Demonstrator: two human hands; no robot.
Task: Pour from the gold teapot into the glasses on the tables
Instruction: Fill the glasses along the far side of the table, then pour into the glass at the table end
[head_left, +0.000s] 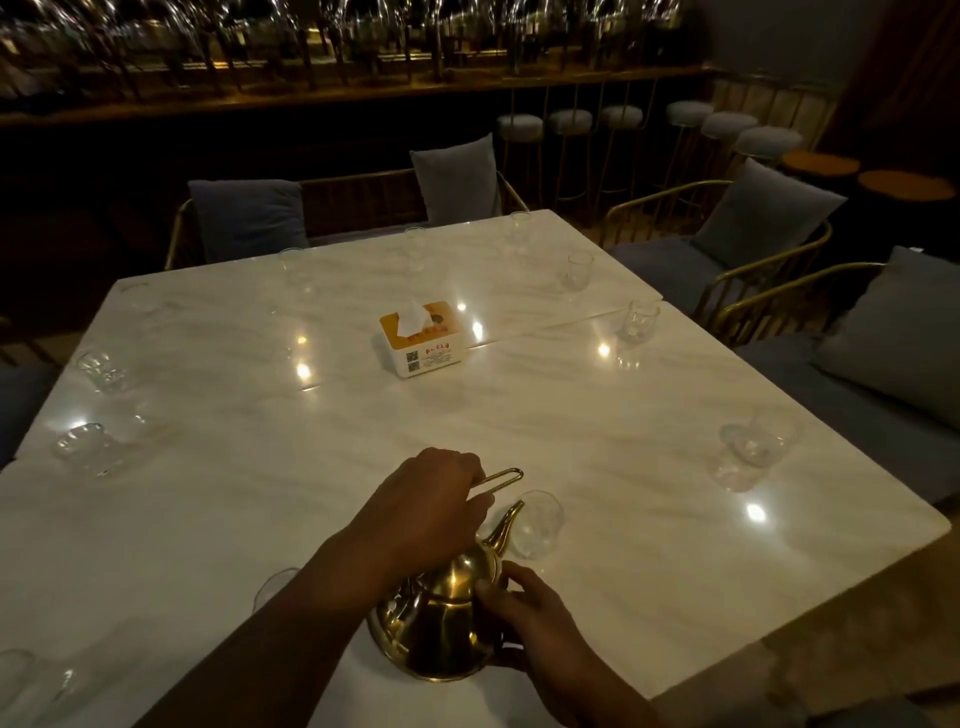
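A gold teapot (441, 618) is tilted forward over the near part of the white marble table (571, 415). Its spout tip sits at the rim of a clear glass (537, 522). My left hand (431, 499) grips the teapot's wire handle from above. My right hand (524, 618) holds the pot's body and lid side. Another glass (272, 587) shows partly behind my left forearm. Several empty glasses stand around the table edges, such as the right glass (753, 447) and the left glass (80, 441).
A tissue box (421, 338) stands mid-table. A seam joins two table tops near the far right glass (640, 319). Cushioned gold-framed chairs (769, 228) ring the table. Bar stools (571, 122) line a counter behind.
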